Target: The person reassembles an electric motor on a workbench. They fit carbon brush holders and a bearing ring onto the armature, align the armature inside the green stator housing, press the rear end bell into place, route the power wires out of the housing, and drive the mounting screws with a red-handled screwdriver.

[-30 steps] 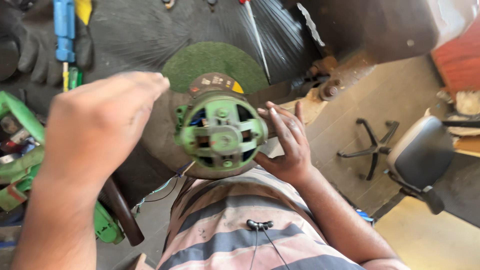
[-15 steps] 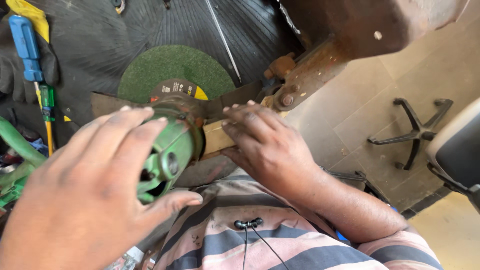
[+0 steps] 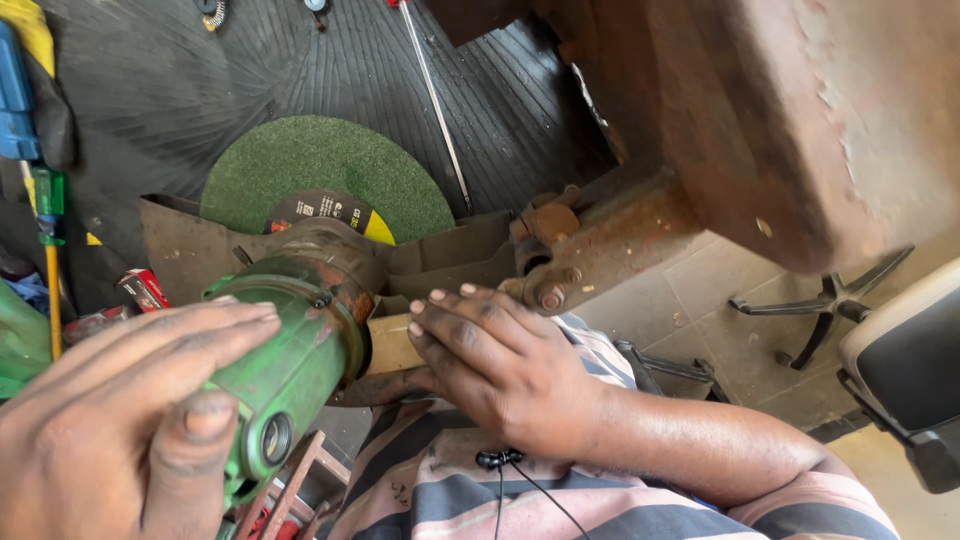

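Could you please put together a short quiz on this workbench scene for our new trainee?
1. True or false: the left hand rests on the green motor housing.
2. What does the right hand touch? A) the office chair B) the pale block at the housing's end C) the blue screwdriver
3. What colour is the round disc lying on the black mat behind the housing?

Key
1. True.
2. B.
3. Green, with a dark label at its centre.
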{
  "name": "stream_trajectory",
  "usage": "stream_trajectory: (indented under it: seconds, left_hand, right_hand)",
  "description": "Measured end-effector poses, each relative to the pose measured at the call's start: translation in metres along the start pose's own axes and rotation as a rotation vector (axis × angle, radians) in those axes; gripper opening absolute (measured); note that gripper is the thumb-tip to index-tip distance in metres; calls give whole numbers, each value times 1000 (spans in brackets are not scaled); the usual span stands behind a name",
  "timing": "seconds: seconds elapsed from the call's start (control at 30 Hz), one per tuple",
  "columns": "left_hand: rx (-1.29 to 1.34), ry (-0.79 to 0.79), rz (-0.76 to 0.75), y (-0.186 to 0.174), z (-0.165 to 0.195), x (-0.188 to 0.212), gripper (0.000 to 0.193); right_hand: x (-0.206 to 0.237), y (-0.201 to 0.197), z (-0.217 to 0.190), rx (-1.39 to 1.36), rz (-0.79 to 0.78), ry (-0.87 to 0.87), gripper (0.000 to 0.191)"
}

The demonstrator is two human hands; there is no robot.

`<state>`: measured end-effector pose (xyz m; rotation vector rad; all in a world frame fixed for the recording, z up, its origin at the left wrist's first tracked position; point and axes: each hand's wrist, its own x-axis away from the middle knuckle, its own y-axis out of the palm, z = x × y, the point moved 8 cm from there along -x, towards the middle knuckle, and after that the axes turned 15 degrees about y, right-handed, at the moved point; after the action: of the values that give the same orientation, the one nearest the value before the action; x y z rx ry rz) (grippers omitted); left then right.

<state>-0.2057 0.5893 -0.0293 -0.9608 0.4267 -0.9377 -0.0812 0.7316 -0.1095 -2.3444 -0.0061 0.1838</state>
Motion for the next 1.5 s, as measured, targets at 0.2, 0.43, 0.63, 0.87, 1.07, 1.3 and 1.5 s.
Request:
stream_trajectory:
  seconds: [0.2,0.43,0.63,0.87,1.07,1.3,1.5]
  left_hand:
    - [-17,29,-28,5,-7,-4,69]
    - [-28,55,-38,6,-9,-10,67]
    - [-53,81,-13,-2,5,-17,59]
    - [-169,40,109,-15,23,-16,48]
    - [-220,48,217,-22,30,4,46]
    - [-275,61,305,-24,29,26,52]
    - [-369,135,417,-25,26,46,71]
  right_hand:
    - [-6,2,5,-5,-5,-37,40]
    - [-8,3,6,-1,-24,-50,43]
    - [-7,0,4,8,-28,-34,45]
    - [-6,-6,-6,6,19,-23,44]
    - [-5,-9,-26,-3,24,45,44]
    - [-17,-17,-55,-60,-97,122,59]
    - [-51,-9,-65,-561,-187,215,57]
